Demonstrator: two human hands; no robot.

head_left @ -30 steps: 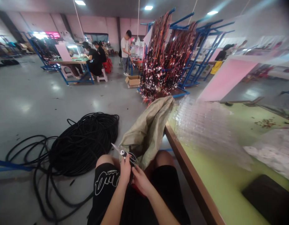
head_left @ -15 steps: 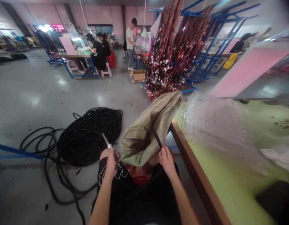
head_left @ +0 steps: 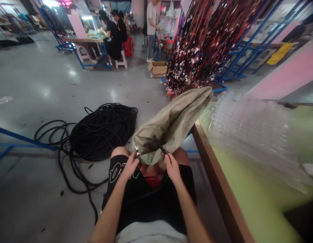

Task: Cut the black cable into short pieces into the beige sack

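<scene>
My left hand [head_left: 131, 167] is closed round a slim black tool with white or silver parts [head_left: 137, 152]; its exact kind is not clear. In my right hand [head_left: 171, 165] is the end of a black cable or tube [head_left: 159, 144], sticking up toward the upper left. Part of the black length trails below this hand over my lap. Just beyond both hands a greenish-grey woven sack [head_left: 169, 118] gapes open between my knees, and the cable end overlaps its mouth in view. A large coil of black cable or tubing [head_left: 103, 131] lies on the floor to the left.
To the right is a green-topped table [head_left: 230, 175] with a brown edge and clear plastic packaging [head_left: 250, 135]. Ahead stand a blue rack hung with wire bundles [head_left: 197, 50] and a cardboard box [head_left: 158, 68]. Several people work farther back. A blue bar [head_left: 22, 136] crosses at left.
Both hands have moved inward, closer together. The tool in my left hand has turned more upright, and more of the black end now shows beyond my right hand. The camera has tilted down.
</scene>
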